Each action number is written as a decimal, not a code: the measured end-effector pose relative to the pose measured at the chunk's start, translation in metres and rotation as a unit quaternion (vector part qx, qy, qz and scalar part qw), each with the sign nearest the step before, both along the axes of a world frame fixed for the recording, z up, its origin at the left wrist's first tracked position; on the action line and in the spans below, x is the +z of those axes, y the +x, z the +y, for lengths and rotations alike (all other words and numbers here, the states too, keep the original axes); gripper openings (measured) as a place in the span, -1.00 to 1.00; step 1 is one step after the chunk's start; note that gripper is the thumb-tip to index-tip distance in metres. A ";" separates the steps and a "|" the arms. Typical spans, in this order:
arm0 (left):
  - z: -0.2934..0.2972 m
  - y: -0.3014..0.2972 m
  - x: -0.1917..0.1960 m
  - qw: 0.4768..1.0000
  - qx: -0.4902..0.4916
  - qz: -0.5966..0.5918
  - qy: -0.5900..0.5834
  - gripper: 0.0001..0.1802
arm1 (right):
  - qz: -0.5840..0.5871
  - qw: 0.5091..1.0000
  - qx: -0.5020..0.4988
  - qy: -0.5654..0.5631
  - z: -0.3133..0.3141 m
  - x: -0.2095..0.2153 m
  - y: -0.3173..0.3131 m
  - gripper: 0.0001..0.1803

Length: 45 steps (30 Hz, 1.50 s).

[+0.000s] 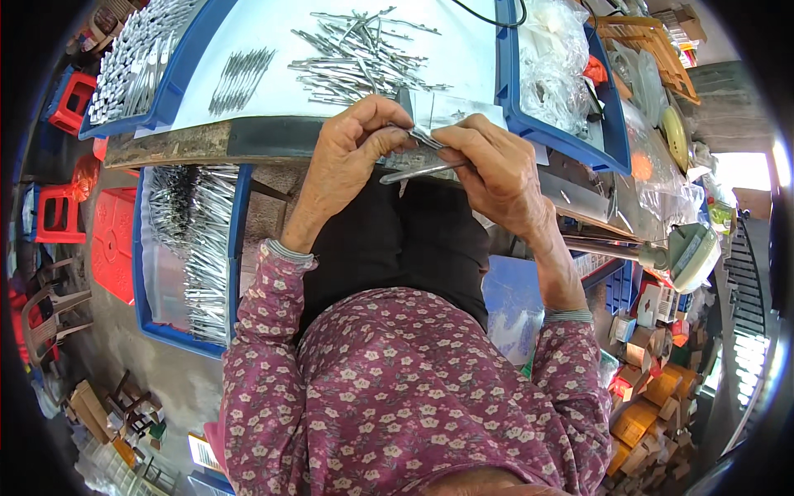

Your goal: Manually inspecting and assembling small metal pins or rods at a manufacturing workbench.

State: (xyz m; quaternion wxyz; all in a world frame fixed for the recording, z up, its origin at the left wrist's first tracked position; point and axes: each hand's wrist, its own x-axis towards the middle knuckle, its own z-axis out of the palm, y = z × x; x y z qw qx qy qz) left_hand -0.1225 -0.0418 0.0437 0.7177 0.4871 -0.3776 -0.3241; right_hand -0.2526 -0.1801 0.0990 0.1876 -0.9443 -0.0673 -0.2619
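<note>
In front of my lap, over the table's near edge, both hands are closed in pinches. My left hand (351, 153) has thumb and forefinger at one end of a slim silvery metal piece (427, 138). My right hand (496, 165) grips that piece's other end. A longer flat metal tool (422, 172) also juts leftward from the right hand's lower fingers; its kind I cannot make out. Just beyond lies a loose heap of slim metal pieces (360, 58) on a white sheet (256, 29). To its left is a neat row of similar pieces (241, 80).
A blue tray (178, 83) of stacked metal pieces stands at the far left. Another blue tray (616, 140) with plastic bags is on the right. Beside my left leg is a blue crate (240, 248) of metal pieces. Red stools (114, 240) and a lamp head (693, 258) flank me.
</note>
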 end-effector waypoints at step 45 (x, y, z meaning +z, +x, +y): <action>-0.062 -0.014 -0.037 0.890 0.253 -0.366 0.100 -0.94 | 0.022 0.936 -0.139 0.322 -0.059 -0.038 0.012 -0.82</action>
